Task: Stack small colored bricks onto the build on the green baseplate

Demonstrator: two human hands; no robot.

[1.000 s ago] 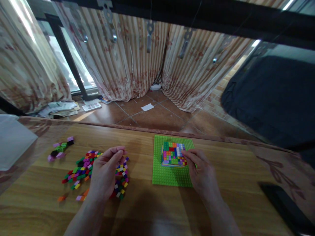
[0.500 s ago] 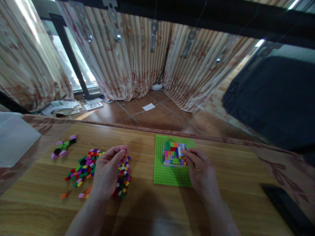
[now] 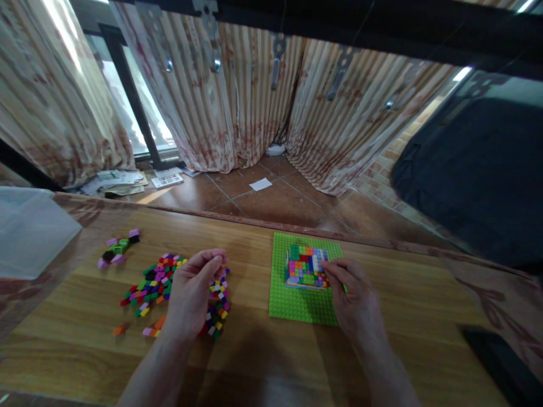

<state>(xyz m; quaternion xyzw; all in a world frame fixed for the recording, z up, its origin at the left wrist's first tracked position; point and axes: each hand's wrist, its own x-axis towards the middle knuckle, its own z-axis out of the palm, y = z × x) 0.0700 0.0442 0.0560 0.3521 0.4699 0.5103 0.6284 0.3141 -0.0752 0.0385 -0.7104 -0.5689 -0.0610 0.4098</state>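
Note:
A multicoloured block of toy bricks [image 3: 304,271] stands on a green studded baseplate [image 3: 282,305]. My right hand [image 3: 356,294] is at the block's right side, thumb and forefinger pinched at its top edge beside a white brick [image 3: 316,263]; whatever lies between the fingertips is hidden. My left hand [image 3: 193,291] hovers over the right part of a pile of loose small bricks [image 3: 159,277], its thumb and fingers pressed together. Anything in that pinch is too small to make out, and the hand covers part of the pile.
Left of the pile lies a small cluster of pink, green and black bricks [image 3: 119,249]. A translucent white bin [image 3: 34,232] stands at the far left. On the wooden table's [image 3: 250,339] right side is a black flat object [image 3: 500,356]. Striped curtains [image 3: 237,102] hang beyond.
The whole scene has shifted slightly to the right as my head turned. Both hands keep nearly the same poses, the right at the block and the left above the pile.

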